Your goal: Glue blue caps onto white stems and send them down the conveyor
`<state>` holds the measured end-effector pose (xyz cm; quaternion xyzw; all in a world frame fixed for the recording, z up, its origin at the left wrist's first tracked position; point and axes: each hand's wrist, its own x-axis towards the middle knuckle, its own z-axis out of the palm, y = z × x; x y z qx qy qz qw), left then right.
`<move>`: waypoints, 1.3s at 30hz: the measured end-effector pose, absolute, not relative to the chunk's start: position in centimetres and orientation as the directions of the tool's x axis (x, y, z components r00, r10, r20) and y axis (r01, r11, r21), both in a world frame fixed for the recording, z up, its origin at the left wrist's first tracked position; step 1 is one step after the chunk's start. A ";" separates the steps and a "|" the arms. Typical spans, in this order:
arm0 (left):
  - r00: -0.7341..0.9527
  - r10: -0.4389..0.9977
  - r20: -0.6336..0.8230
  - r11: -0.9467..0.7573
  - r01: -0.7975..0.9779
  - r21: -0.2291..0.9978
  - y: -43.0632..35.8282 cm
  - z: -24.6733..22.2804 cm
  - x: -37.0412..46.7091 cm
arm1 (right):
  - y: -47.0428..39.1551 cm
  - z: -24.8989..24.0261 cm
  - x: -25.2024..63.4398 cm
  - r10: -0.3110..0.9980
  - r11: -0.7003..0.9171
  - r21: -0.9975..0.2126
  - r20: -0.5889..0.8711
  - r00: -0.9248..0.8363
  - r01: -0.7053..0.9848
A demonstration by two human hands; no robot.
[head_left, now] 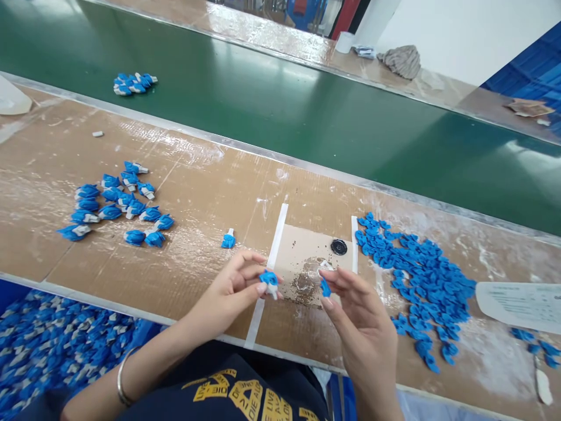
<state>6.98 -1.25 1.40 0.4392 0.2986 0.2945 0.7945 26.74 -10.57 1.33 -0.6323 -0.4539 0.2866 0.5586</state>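
Observation:
Between the thumb and fingers of my left hand (241, 283) is a small blue-and-white plastic part (269, 282). My right hand (357, 310) pinches a small blue plastic piece (325, 287), a short gap to the right of the other. Both hands are above the cardboard-covered table, near a stained cardboard patch (291, 248) edged with white tape. On that patch lies a round black cap (339, 247). One blue-and-white part (228, 239) rests by itself beyond my left hand. A large heap of loose blue pieces (432, 280) spreads to the right of my right hand.
Several blue-and-white parts (127, 202) lie grouped on the left. A green conveyor belt (263, 99) crosses behind the table, carrying a small cluster of parts (134, 83). At lower left is a bin full of parts (56, 345). A white plastic scoop-like piece (519, 304) sits right.

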 end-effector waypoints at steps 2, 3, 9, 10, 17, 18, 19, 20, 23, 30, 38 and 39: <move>0.724 0.661 -0.197 0.520 -0.253 0.816 -1.9 1.4 8.0 | -10.9 1.6 25.7 0.895 0.051 -0.996 0.015 0.446 -0.070; 0.747 0.638 -0.188 0.548 -0.268 0.793 -2.2 1.4 8.4 | -11.0 1.6 25.3 0.898 0.053 -0.981 -0.034 0.438 -0.185; 0.765 0.614 -0.191 0.583 -0.277 0.764 -3.0 1.8 9.5 | -10.9 1.7 23.8 0.889 0.045 -0.925 -0.135 0.438 -0.378; 0.765 0.614 -0.193 0.580 -0.272 0.767 -3.0 1.9 9.6 | -10.9 1.7 23.7 0.882 0.042 -0.927 -0.141 0.449 -0.373; 0.756 0.624 -0.200 0.586 -0.284 0.759 -3.1 1.9 9.7 | -10.7 1.9 23.2 0.880 0.035 -0.927 -0.149 0.452 -0.374; 0.753 0.625 -0.208 0.592 -0.283 0.754 -3.2 1.9 9.7 | -10.7 1.9 23.1 0.877 0.035 -0.933 -0.143 0.459 -0.359; 0.750 0.625 -0.214 0.597 -0.282 0.751 -3.2 1.9 9.7 | -10.7 1.8 23.0 0.873 0.035 -0.940 -0.137 0.468 -0.341; 0.749 0.625 -0.218 0.600 -0.283 0.749 -3.2 1.9 9.8 | -10.8 1.7 23.0 0.869 0.034 -0.946 -0.130 0.477 -0.321; 0.748 0.631 -0.206 0.591 -0.292 0.752 -3.2 2.0 9.8 | -11.1 1.3 22.9 0.868 0.027 -0.967 -0.103 0.485 -0.254; 0.727 0.615 -0.305 0.612 -0.196 0.766 -2.8 2.4 9.9 | -11.5 1.0 22.0 0.925 0.104 -0.956 0.194 0.327 0.274; 0.568 0.788 -0.239 0.259 0.047 0.965 -1.1 1.8 7.4 | -14.1 0.2 27.5 0.830 -0.122 -0.716 0.307 0.467 0.687; 0.507 0.843 -0.179 0.147 0.103 0.984 -0.6 1.6 6.7 | -14.9 -0.1 29.0 0.761 -0.250 -0.644 0.331 0.558 0.723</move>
